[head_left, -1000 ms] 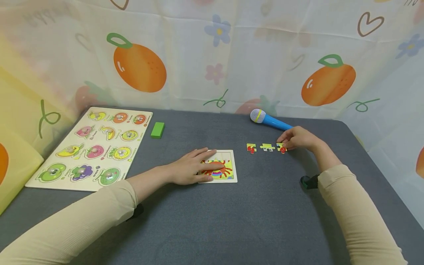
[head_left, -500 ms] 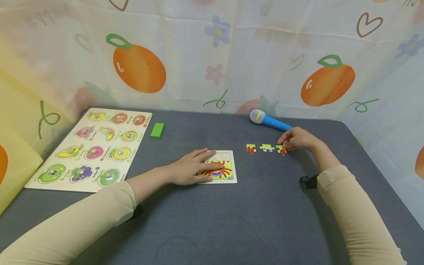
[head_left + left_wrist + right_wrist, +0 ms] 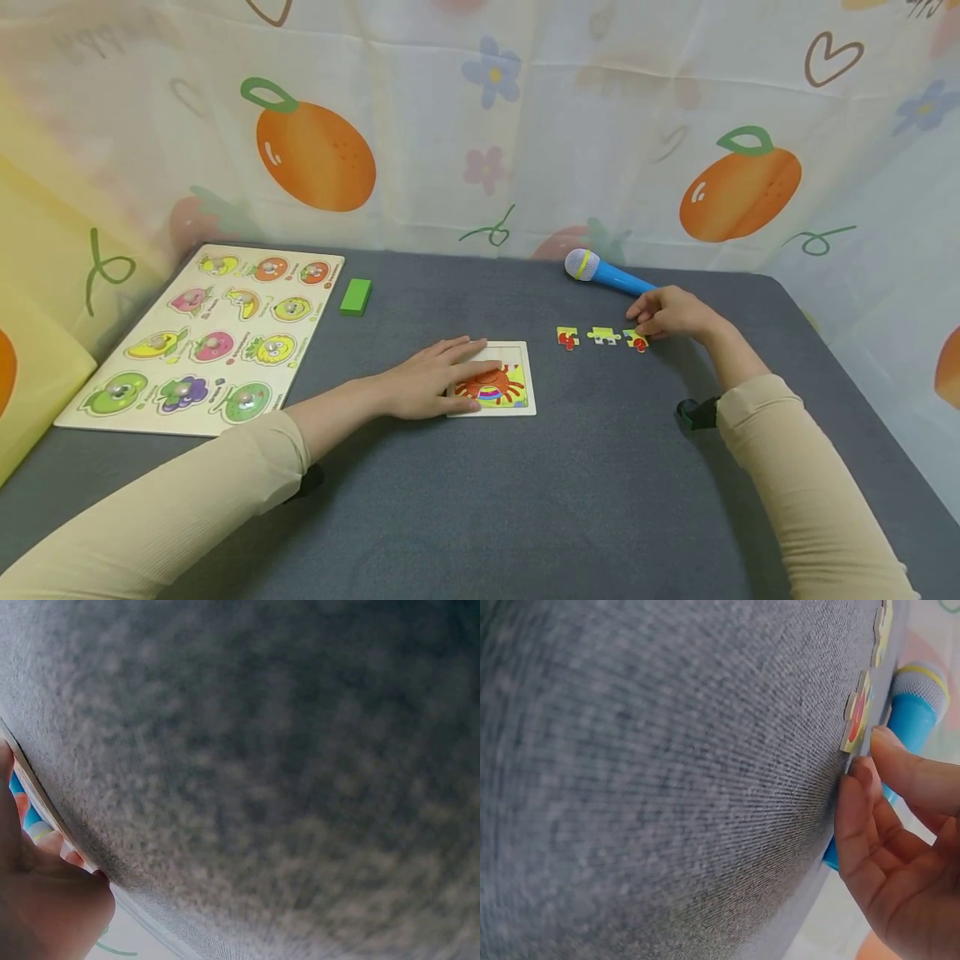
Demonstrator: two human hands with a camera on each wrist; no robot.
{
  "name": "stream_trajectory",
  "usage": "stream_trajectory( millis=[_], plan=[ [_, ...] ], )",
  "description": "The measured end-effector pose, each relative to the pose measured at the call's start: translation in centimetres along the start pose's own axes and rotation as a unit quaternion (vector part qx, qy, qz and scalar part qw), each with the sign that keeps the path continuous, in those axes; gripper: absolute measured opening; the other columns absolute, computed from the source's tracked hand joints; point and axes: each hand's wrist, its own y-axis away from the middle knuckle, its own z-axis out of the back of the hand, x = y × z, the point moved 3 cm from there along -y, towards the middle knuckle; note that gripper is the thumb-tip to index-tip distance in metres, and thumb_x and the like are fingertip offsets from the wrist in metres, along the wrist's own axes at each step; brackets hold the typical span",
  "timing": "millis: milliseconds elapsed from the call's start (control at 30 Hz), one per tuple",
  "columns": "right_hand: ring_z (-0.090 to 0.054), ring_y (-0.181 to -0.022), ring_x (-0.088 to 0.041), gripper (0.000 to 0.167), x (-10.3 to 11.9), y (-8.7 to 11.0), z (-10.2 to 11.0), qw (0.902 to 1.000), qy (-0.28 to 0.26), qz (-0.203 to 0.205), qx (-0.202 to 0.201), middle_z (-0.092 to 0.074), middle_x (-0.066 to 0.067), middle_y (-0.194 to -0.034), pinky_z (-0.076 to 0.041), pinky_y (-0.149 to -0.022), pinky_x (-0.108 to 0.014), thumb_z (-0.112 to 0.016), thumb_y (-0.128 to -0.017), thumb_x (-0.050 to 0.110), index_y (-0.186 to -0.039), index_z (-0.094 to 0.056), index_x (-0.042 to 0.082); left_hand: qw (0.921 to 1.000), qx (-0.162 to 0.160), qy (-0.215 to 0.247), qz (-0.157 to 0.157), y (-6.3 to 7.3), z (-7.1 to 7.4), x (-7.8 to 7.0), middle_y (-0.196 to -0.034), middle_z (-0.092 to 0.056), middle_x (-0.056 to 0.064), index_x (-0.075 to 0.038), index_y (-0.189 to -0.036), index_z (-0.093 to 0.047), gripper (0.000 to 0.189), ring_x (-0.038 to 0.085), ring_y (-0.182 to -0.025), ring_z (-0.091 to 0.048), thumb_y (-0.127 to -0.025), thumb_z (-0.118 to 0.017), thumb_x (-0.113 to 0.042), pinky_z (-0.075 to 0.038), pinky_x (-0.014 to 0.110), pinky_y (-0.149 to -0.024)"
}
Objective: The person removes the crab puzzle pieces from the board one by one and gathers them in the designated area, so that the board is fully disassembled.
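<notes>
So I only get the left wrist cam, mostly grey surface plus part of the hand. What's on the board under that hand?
Observer: The head view shows the left hand resting on a small framed board with a red, crab-like picture.
Operator: Where's the right hand?
Observer: The right hand is at the rightmost puzzle piece of a row of three; I can't tell whether its fingertips touch it.
Operator: Anything further left on the table?
Observer: A green block lies beside the large fruit board, near its far right corner.
</notes>
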Motion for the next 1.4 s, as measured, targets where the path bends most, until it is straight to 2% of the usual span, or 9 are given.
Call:
stream_trajectory(
  millis=[267, 400, 567, 667, 867, 1067, 1200, 1300, 1400],
  plan=[
    [-0.058, -0.097, -0.023, 0.031, 0.8, -0.2, -0.2, 0.9982, 0.031, 0.007, -0.05, -0.065, -0.016, -0.109, -0.048, -0.076, -0.024, -0.065, -0.092, 0.011, -0.121, -0.064, -0.001, 0.9977, -0.035, 0.056, 0.014, -0.2, 0.2, 0.5, -0.165, -0.023, 0.015, -0.002, -0.156, -0.026, 0.081, 0.034, -0.155, -0.018, -0.095, -0.063, -0.04, -0.018, 0.052, -0.126],
    [-0.059, -0.105, -0.029, 0.031, 2.0, -0.3, -0.7, 0.9971, 0.033, 0.025, -0.064, -0.066, -0.02, -0.116, -0.05, -0.078, -0.026, -0.065, -0.092, 0.011, -0.121, -0.065, 0.001, 0.9955, -0.052, 0.077, 0.019, 0.0, 0.5, 0.7, -0.163, -0.026, 0.02, 0.003, -0.154, -0.026, 0.082, 0.039, -0.153, -0.021, -0.094, -0.066, -0.036, -0.019, 0.054, -0.125],
    [-0.062, -0.106, -0.029, 0.027, 3.9, -0.7, -1.6, 0.9956, 0.031, 0.058, -0.067, -0.068, -0.02, -0.115, -0.051, -0.081, -0.027, -0.066, -0.091, 0.008, -0.117, -0.067, 0.002, 0.9917, -0.075, 0.101, 0.022, 0.2, 0.7, 1.0, -0.16, -0.032, 0.021, 0.005, -0.151, -0.032, 0.081, 0.04, -0.151, -0.026, -0.09, -0.07, -0.032, -0.022, 0.054, -0.124],
    [-0.063, -0.105, -0.028, 0.027, 5.1, -0.9, -2.4, 0.9948, 0.022, 0.079, -0.059, -0.068, -0.02, -0.114, -0.053, -0.082, -0.029, -0.067, -0.09, 0.006, -0.116, -0.067, 0.001, 0.9904, -0.083, 0.107, 0.029, 0.3, 0.8, 1.1, -0.16, -0.034, 0.02, 0.004, -0.151, -0.034, 0.082, 0.038, -0.15, -0.028, -0.088, -0.072, -0.032, -0.024, 0.054, -0.123],
    [-0.063, -0.107, -0.03, 0.028, 6.9, -1.4, -4.0, 0.9929, -0.01, 0.113, -0.035, -0.067, -0.021, -0.116, -0.056, -0.088, -0.04, -0.068, -0.09, 0.005, -0.117, -0.066, -0.001, 0.9906, -0.084, 0.101, 0.036, 0.6, 0.8, 1.4, -0.159, -0.034, 0.021, 0.004, -0.149, -0.036, 0.083, 0.04, -0.149, -0.028, -0.085, -0.076, -0.032, -0.024, 0.055, -0.123],
    [-0.065, -0.097, -0.022, 0.026, 9.4, -1.2, -5.5, 0.9895, -0.011, 0.144, -0.012, -0.07, -0.016, -0.109, -0.055, -0.079, -0.03, -0.07, -0.089, 0.008, -0.115, -0.068, 0.003, 0.9921, -0.07, 0.096, 0.039, 0.6, 0.6, 1.7, -0.16, -0.032, 0.021, 0.004, -0.15, -0.036, 0.086, 0.04, -0.151, -0.024, -0.085, -0.076, -0.034, -0.021, 0.056, -0.124],
    [-0.065, -0.087, -0.02, 0.026, 11.2, -1.0, -6.7, 0.9869, -0.009, 0.161, 0.012, -0.071, -0.012, -0.104, -0.051, -0.068, -0.026, -0.071, -0.089, 0.01, -0.115, -0.069, 0.005, 0.9924, -0.066, 0.096, 0.042, 0.6, 0.6, 1.8, -0.16, -0.032, 0.021, 0.004, -0.15, -0.035, 0.086, 0.041, -0.152, -0.023, -0.085, -0.076, -0.034, -0.02, 0.056, -0.124],
    [-0.063, -0.085, -0.019, 0.026, 12.4, -1.0, -7.6, 0.985, -0.005, 0.17, 0.028, -0.07, -0.009, -0.102, -0.05, -0.067, -0.025, -0.071, -0.089, 0.012, -0.114, -0.069, 0.006, 0.9925, -0.065, 0.094, 0.043, 0.6, 0.6, 1.9, -0.16, -0.031, 0.021, 0.004, -0.15, -0.035, 0.087, 0.041, -0.152, -0.023, -0.085, -0.076, -0.035, -0.02, 0.056, -0.124],
    [-0.063, -0.087, -0.015, 0.025, 13.4, -1.1, -8.6, 0.9822, 0.005, 0.184, 0.038, -0.069, -0.006, -0.1, -0.049, -0.074, -0.025, -0.072, -0.088, 0.013, -0.113, -0.07, 0.007, 0.9928, -0.063, 0.092, 0.044, 0.5, 0.6, 2.0, -0.161, -0.031, 0.021, 0.004, -0.151, -0.034, 0.087, 0.041, -0.152, -0.023, -0.085, -0.076, -0.036, -0.021, 0.057, -0.124]
  ],
)
